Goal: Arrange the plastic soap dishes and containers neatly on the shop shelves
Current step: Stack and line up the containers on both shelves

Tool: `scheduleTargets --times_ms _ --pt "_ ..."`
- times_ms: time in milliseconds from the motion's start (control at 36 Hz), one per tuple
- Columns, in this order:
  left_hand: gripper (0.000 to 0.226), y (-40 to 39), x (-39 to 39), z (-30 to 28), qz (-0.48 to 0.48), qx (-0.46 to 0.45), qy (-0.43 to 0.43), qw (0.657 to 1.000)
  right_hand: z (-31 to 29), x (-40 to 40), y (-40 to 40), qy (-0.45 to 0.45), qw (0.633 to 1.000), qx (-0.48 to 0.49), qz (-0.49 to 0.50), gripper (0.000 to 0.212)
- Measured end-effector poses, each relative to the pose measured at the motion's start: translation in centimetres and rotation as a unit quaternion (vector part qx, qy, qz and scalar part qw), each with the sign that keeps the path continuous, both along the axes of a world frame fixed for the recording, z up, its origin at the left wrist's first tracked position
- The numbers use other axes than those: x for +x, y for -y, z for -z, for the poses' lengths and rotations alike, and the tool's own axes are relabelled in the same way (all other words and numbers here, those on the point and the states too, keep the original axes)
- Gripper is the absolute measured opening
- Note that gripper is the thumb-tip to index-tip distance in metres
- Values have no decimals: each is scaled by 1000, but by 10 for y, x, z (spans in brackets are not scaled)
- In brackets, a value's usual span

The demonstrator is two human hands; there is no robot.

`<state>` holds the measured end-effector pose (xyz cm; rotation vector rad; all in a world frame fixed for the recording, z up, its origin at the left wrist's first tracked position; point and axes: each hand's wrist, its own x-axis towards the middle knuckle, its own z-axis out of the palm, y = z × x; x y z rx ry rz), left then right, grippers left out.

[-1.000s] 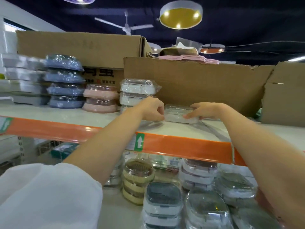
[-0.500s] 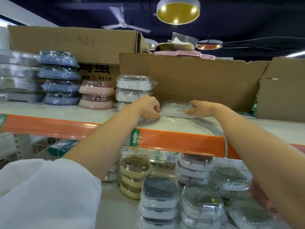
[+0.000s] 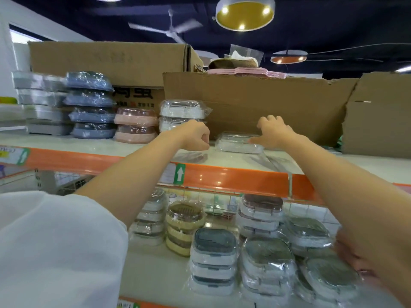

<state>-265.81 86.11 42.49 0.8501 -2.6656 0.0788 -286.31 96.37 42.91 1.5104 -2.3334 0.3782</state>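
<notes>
Lifted off since a second ago, the right hand (image 3: 274,132) spreads loosely above the wrapped soap dish (image 3: 239,143); the left hand (image 3: 196,136) hangs clenched, empty. Best nudged squarely beside the white stack (image 3: 181,112).

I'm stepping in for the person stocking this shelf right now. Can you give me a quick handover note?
Left hand: fingers curled, holding nothing, just left of the white soap dish.
Right hand: relaxed, thumb touching that dish's right end.
The dish lies alone on the upper shelf, against the cardboard box, right of the white stack.
Done: blue and pink stacks stand in line.
Left: probably stack this dish; more wrapped dishes wait below.
</notes>
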Motion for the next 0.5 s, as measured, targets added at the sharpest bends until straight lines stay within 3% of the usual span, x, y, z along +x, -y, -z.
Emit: scheduleTargets --times_ms 194,500 --pt "17 -21 23 -7 37 -18 -7 999 -10 43 -24 -1 999 -13 -38 59" --pt "26 -58 80 4 149 -49 -46 987 4 126 -66 -1 1000 -17 -11 56"
